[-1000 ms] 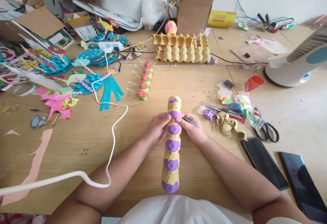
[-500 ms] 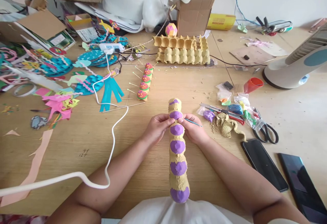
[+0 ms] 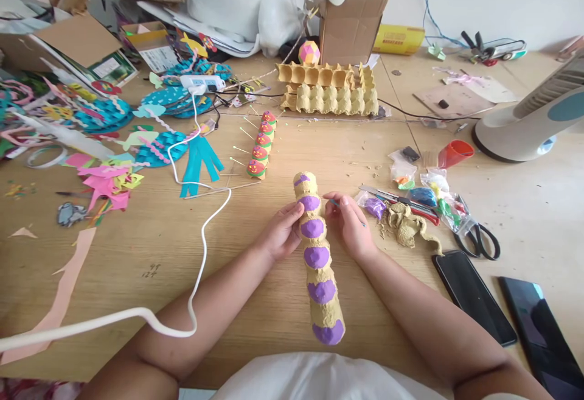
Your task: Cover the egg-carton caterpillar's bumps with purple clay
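While lying lengthwise at lower centre of the frame, egg-carton strip with purple caps, left hand gripping its side, right hand closed on a thin blue tool beside it.

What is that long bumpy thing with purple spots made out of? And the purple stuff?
The bumpy strip looks like moulded paper pulp, rough and matte, matching the egg cartons behind. The purple spots seem to be soft modelling clay, smooth and dull.
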`<state>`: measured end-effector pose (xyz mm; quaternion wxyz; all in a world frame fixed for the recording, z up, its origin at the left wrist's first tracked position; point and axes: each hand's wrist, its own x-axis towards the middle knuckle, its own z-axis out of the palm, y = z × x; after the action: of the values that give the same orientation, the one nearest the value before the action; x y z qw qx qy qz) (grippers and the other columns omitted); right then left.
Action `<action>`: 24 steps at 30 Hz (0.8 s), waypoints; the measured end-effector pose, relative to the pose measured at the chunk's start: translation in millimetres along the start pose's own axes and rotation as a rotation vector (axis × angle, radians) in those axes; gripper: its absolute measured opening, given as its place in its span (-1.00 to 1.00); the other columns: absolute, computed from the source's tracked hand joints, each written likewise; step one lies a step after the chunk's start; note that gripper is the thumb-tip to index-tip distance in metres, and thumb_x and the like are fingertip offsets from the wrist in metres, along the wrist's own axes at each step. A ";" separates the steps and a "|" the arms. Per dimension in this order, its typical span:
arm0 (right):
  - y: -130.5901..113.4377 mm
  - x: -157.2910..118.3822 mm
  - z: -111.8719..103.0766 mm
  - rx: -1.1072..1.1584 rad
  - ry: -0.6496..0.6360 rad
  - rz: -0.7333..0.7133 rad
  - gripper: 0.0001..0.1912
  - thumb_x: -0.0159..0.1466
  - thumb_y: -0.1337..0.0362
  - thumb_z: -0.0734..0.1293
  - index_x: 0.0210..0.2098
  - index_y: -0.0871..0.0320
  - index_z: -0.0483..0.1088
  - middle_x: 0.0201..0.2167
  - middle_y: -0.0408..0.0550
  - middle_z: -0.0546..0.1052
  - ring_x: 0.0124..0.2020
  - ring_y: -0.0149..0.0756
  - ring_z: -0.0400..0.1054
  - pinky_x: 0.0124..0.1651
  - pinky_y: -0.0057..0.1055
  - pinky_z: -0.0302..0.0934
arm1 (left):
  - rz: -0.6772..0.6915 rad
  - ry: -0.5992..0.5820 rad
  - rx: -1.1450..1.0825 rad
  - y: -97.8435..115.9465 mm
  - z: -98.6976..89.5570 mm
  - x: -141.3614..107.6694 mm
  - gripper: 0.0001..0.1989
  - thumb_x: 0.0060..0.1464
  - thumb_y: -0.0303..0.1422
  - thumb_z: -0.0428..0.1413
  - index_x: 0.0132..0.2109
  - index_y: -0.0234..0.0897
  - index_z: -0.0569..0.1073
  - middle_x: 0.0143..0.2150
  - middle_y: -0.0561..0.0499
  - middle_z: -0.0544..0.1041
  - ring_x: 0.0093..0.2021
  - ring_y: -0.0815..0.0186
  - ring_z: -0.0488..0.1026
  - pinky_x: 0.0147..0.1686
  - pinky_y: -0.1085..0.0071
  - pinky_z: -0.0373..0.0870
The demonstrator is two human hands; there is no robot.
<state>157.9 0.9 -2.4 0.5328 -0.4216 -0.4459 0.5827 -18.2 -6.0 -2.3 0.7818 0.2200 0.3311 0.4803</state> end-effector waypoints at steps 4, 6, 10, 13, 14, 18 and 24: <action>-4.9 -2.2 -1.0 0.102 -0.021 -0.062 -0.80 0.30 0.11 0.42 -0.19 0.03 0.38 -0.52 -0.27 0.29 -0.48 -0.35 0.18 -0.29 -0.34 0.12 | -0.034 -0.020 0.003 1.6 -2.5 0.9 -0.58 -0.02 -0.02 0.47 -0.30 -0.25 0.57 -0.47 0.08 0.51 -0.51 0.38 0.40 -0.42 0.40 0.37; -6.6 -4.5 -0.3 0.131 -0.107 -0.061 -0.78 0.26 0.15 0.44 -0.26 0.02 0.31 -0.55 -0.29 0.25 -0.52 -0.38 0.11 -0.35 -0.35 0.05 | -0.039 -0.019 -0.006 1.4 -1.2 0.5 -0.57 -0.04 -0.03 0.49 -0.27 -0.27 0.60 -0.44 0.05 0.54 -0.50 0.38 0.41 -0.42 0.42 0.37; -10.0 -7.0 2.8 0.046 -0.199 -0.026 -0.72 0.26 0.08 0.46 -0.29 0.02 0.28 -0.53 -0.28 0.26 -0.52 -0.39 0.04 -0.39 -0.37 -0.02 | -0.021 -0.007 -0.005 -0.2 2.1 -0.7 -0.57 -0.07 -0.04 0.50 -0.23 -0.28 0.64 -0.41 0.02 0.58 -0.49 0.37 0.43 -0.44 0.43 0.37; -11.2 -5.9 4.8 0.003 -0.197 -0.025 -0.69 0.27 0.05 0.47 -0.28 0.03 0.28 -0.51 -0.28 0.27 -0.50 -0.39 0.06 -0.38 -0.38 0.00 | -0.023 -0.015 0.003 -0.4 2.9 -1.4 -0.57 -0.07 -0.05 0.51 -0.27 -0.29 0.63 -0.48 0.05 0.53 -0.52 0.39 0.39 -0.48 0.45 0.34; -11.1 -5.3 5.1 0.005 -0.191 -0.026 -0.68 0.27 0.05 0.48 -0.28 0.02 0.27 -0.51 -0.28 0.27 -0.49 -0.39 0.07 -0.38 -0.39 0.01 | -0.020 -0.016 -0.001 -0.1 2.6 -1.6 -0.57 -0.08 -0.05 0.51 -0.28 -0.29 0.62 -0.48 0.05 0.53 -0.52 0.40 0.39 -0.48 0.45 0.33; -9.0 -2.2 3.1 -0.020 -0.137 -0.011 -0.62 0.23 0.00 0.53 -0.24 0.02 0.31 -0.46 -0.25 0.34 -0.46 -0.38 0.14 -0.36 -0.39 0.06 | -0.035 -0.033 0.021 2.6 -1.3 -2.5 -0.56 -0.04 0.01 0.47 -0.31 -0.25 0.57 -0.50 0.06 0.52 -0.53 0.36 0.41 -0.46 0.39 0.36; -4.9 0.6 -2.4 -0.074 -0.050 -0.065 -0.62 0.21 -0.04 0.56 -0.38 0.07 0.41 -0.44 -0.17 0.40 -0.40 -0.34 0.20 -0.29 -0.35 0.13 | -0.011 -0.016 0.035 3.1 -5.8 -0.4 -0.58 -0.01 0.03 0.45 -0.30 -0.21 0.58 -0.49 0.06 0.53 -0.52 0.34 0.41 -0.41 0.35 0.38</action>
<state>161.3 1.9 1.8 0.5242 -0.4115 -0.4940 0.5585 -24.5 -4.8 -4.1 0.7831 0.2356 0.3346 0.4682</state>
